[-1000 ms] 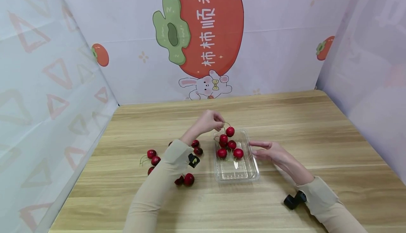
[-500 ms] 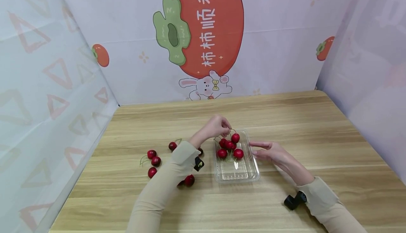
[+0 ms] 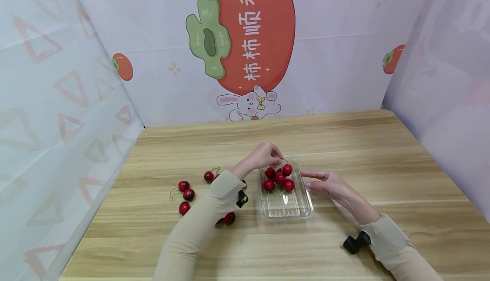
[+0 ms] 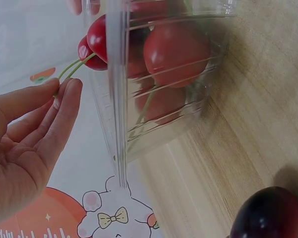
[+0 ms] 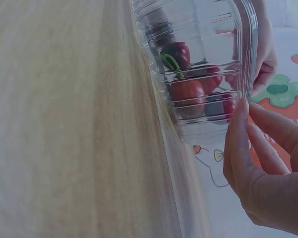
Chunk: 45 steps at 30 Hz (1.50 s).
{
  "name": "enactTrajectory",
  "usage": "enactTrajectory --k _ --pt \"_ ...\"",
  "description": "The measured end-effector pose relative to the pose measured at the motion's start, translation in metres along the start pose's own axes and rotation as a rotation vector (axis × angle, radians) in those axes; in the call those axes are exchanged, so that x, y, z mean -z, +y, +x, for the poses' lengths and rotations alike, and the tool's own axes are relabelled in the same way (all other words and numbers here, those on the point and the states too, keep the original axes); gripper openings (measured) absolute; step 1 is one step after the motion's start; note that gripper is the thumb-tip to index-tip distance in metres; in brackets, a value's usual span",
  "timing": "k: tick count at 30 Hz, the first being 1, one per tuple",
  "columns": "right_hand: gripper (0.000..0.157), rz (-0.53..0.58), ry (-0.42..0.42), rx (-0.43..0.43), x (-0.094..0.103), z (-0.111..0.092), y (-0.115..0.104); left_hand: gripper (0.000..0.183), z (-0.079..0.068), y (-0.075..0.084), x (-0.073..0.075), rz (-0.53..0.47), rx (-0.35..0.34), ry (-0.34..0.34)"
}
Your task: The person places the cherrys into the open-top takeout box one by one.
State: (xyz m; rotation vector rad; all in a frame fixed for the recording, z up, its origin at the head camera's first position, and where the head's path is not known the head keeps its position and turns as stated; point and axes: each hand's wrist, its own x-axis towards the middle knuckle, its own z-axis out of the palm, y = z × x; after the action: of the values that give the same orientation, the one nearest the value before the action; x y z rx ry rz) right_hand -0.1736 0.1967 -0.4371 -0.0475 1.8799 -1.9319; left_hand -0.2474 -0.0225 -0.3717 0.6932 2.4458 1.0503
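Observation:
My left hand (image 3: 264, 155) pinches two green stems (image 4: 75, 67) between thumb and fingertips. From them hang two red cherries (image 4: 97, 37), just above the rim of a clear plastic box (image 3: 285, 218). Several more cherries (image 3: 269, 185) rest inside the box, toward its far end, seen through the wall in both wrist views. At the box's right side, my right hand (image 3: 329, 186) touches the wall near the rim with fairly straight fingers (image 5: 238, 144). Whether the hanging cherries touch those below is hard to tell.
Several loose cherries (image 3: 184, 208) lie on the wooden table (image 3: 268, 255) left of the box, some partly hidden by my left sleeve (image 3: 199, 217). A printed cloth backdrop (image 3: 337, 72) stands behind the table, with cloth walls on both sides.
My left hand has moved right and slightly toward me, lowering the pinched cherries over the box. The loose cherry behind my left forearm has come into view. My right hand stays put.

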Motion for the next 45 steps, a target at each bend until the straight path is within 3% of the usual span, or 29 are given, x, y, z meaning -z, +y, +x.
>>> enactTrajectory --k 8,17,23,24,30,31,45 --pt "0.051 0.037 -0.02 0.001 0.0 0.0 -0.001 0.011 -0.001 0.002 -0.001 -0.018 0.008 -0.026" --pt "0.052 0.008 -0.016 0.006 0.001 0.001 0.0 0.016 -0.004 -0.002 0.002 0.034 -0.009 -0.036" --pt "0.053 -0.058 -0.004 0.014 0.001 0.002 0.001 0.014 -0.005 -0.011 0.008 0.061 -0.012 -0.037" --pt "0.053 -0.054 -0.003 0.014 0.001 0.002 0.002 0.014 -0.001 -0.02 0.008 0.054 -0.047 -0.037" --pt "0.055 -0.041 -0.007 0.014 0.0 0.001 0.001 0.016 -0.008 -0.025 0.014 0.023 -0.047 -0.03" --pt "0.055 -0.044 -0.013 0.018 0.0 0.0 0.0 0.016 -0.014 -0.018 0.016 0.028 -0.021 -0.027" --pt "0.055 -0.028 -0.016 0.015 0.002 0.002 0.001 0.019 -0.031 -0.028 0.027 0.125 -0.088 0.022"
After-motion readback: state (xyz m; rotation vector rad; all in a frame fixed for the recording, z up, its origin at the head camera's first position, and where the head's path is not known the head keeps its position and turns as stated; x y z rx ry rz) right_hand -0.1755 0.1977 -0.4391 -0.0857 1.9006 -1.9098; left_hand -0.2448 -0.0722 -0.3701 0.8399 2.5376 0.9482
